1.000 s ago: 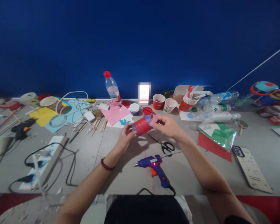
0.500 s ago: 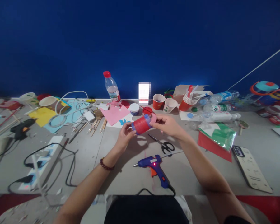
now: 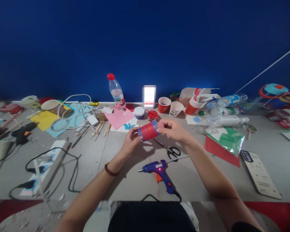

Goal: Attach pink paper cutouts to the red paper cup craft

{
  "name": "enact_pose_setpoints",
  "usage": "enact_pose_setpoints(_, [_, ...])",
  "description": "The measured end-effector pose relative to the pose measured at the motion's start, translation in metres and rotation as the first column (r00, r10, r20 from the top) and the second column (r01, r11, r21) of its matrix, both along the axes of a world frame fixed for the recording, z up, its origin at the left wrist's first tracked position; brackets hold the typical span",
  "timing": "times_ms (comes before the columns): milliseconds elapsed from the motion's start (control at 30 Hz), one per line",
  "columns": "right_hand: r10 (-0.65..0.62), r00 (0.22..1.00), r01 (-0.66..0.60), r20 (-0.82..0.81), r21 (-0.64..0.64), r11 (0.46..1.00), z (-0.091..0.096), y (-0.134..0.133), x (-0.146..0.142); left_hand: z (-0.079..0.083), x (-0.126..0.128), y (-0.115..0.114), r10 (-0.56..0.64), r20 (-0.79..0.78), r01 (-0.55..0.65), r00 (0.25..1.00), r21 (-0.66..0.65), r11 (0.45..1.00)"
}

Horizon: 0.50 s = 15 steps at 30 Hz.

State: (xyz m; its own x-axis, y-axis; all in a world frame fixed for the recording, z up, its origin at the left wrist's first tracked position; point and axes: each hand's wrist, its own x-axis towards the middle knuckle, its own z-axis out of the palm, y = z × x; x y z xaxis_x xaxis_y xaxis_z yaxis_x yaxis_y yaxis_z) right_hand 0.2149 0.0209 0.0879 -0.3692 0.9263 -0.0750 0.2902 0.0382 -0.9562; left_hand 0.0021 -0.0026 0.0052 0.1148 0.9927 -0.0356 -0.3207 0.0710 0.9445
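Note:
Both my hands hold a small cylinder (image 3: 148, 131) with a red wrap and blue ends, lifted a little above the grey table (image 3: 125, 180). My left hand (image 3: 131, 140) grips its left end with curled fingers. My right hand (image 3: 172, 130) pinches its right end. A blue hot glue gun (image 3: 159, 171) with a lit red lamp lies on the table just in front of my hands. Black-handled scissors (image 3: 170, 149) lie below my right hand.
A water bottle (image 3: 116, 90), paper cups (image 3: 170, 106), small paint pots (image 3: 145, 113), pink paper (image 3: 118, 117) and plastic bottles (image 3: 222, 112) stand at the back. Cables, a power strip (image 3: 42, 167) and a black glue gun (image 3: 23, 133) lie left. Red and green sheets (image 3: 226, 143) lie right.
The cylinder has tilted closer to level and sits slightly lower between my hands. My right fingers have shifted on its right end. Nothing else on the table has moved.

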Motion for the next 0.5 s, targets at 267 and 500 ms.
enact_pose_setpoints(267, [-0.031,0.999,0.031,0.032,0.021,0.999,-0.0016,0.0007,0.0009,-0.0056,-0.0004,0.0030,0.001,0.092,0.004,0.996,-0.062,0.998])
enact_pose_setpoints(500, [-0.035,0.994,0.027,0.107,0.079,0.997,-0.0020,0.0014,0.0026,-0.0020,0.0017,0.0009,0.005,0.076,0.001,0.997,-0.080,0.997])
